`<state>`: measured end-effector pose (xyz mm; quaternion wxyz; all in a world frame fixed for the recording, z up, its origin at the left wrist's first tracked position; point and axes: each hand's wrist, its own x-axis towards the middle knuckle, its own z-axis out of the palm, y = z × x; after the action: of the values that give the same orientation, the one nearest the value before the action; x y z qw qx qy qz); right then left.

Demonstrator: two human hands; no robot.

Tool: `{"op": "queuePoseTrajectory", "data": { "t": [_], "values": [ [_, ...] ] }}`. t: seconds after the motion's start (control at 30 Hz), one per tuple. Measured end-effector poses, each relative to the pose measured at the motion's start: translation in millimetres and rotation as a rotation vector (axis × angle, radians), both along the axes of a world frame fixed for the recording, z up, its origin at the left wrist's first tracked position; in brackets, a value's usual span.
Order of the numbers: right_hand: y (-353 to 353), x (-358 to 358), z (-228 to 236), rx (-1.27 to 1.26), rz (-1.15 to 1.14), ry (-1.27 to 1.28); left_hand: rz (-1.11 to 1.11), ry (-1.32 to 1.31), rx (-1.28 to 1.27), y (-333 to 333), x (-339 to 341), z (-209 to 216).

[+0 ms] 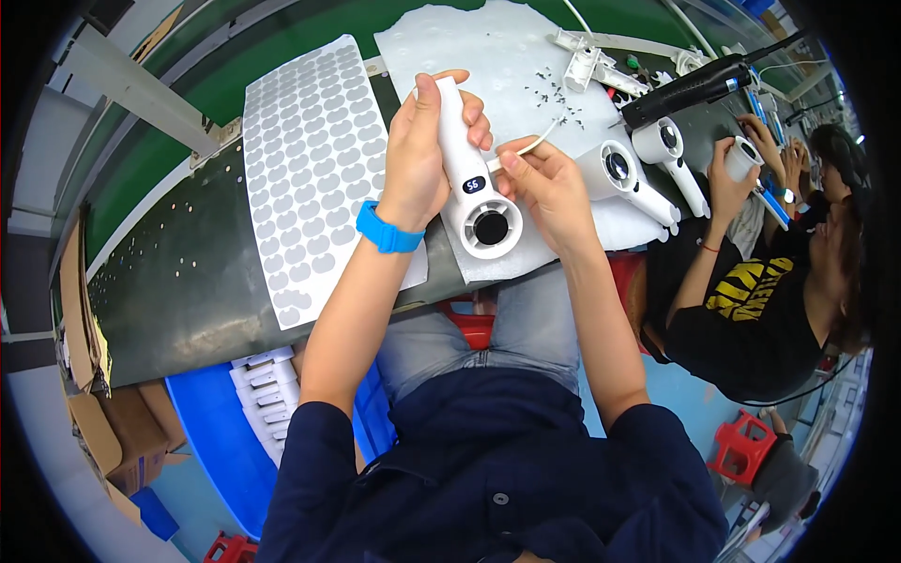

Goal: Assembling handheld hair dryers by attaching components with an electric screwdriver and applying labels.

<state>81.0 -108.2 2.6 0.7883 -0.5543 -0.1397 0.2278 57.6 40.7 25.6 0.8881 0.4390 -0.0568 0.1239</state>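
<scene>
A white handheld fan [458, 141] with a small dark display lies in my left hand [419, 159], its round head toward me. The fingers of that hand wrap round the handle. My right hand [554, 192] pinches the plug end of a white cable [542, 141] against the fan's side, just above the display. Whether the plug sits fully in the fan is hidden by my fingers. Under both hands spreads a white foam sheet [441, 45]. Two more white fans, a nearer one [646, 199] and a farther one [690, 180], rest to the right of my right hand.
On the left lies a sheet of grey stickers [314, 178]. Small dark screws [559, 96], white plastic parts [584, 69] and a black electric screwdriver [683, 96] are at the back right. A co-worker's hand [727, 183] holds another fan. A blue bin [202, 427] stands below the bench.
</scene>
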Motion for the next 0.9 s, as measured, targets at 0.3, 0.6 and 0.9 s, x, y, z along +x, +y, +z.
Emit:
{"op": "queuePoseTrajectory", "data": {
  "t": [0.3, 0.6, 0.9],
  "values": [
    [2.6, -4.0, -10.1, -0.008, 0.023, -0.006, -0.038, 0.002, -0.058, 3.3, 1.4, -3.6],
    [5.1, -3.5, 6.4, -0.098, -0.015, -0.126, -0.046, -0.03, -0.191, 7.2, 1.9, -3.5],
    [8.6, -3.3, 5.4, -0.157, 0.007, -0.209, -0.047, -0.076, -0.104, 6.7, -1.1, 5.2]
  ]
}}
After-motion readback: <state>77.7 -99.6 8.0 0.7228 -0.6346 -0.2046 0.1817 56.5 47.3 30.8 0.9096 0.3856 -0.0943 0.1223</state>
